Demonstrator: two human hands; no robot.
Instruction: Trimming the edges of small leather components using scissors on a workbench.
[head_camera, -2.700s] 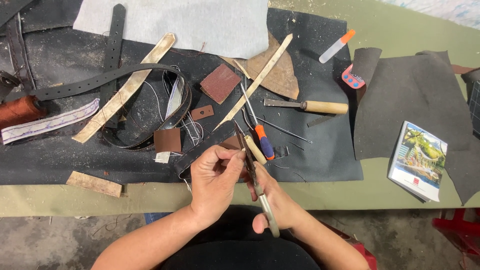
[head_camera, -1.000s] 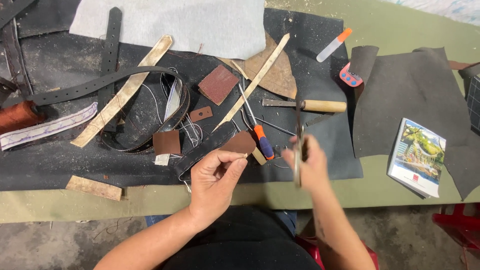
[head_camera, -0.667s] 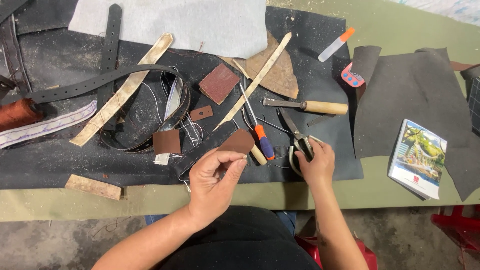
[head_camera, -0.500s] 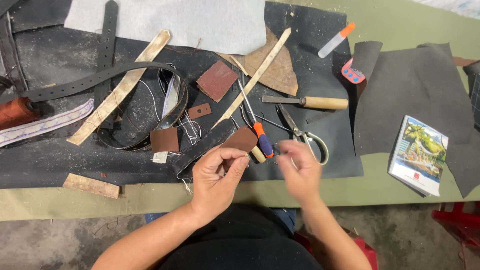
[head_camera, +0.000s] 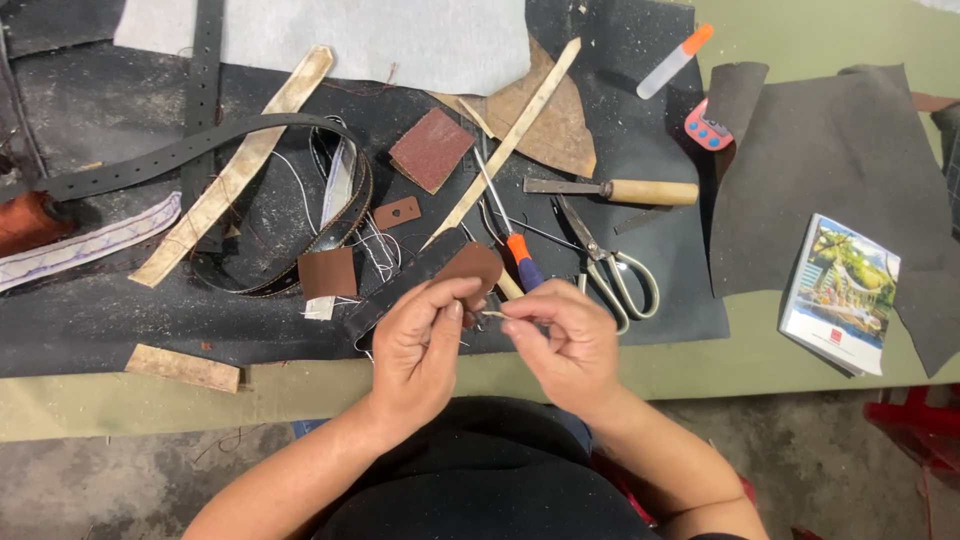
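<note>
Head view, looking down on green tabletop (head_camera: 820, 30) with black mat (head_camera: 120, 330). Two hands at near edge, close together. Left hand (head_camera: 420, 345) with grip closed, pinching dark leather strap with rounded brown end (head_camera: 440, 275) between thumb and fingers. Right hand (head_camera: 560, 340) with fingertips pinched on something thin and pale just beside left thumb; too small to tell what exactly. One pair of steel scissors (head_camera: 610, 265) lying free on mat, just beyond right hand. One orange-and-blue-handled tool (head_camera: 520, 258) between strap and scissors. One wooden-handled knife (head_camera: 620, 190) further back. Three small brown leather pieces: square (head_camera: 328, 273), larger reddish square (head_camera: 432, 150), small tag (head_camera: 397, 212). One booklet with colourful cover (head_camera: 840, 295) at right.
</note>
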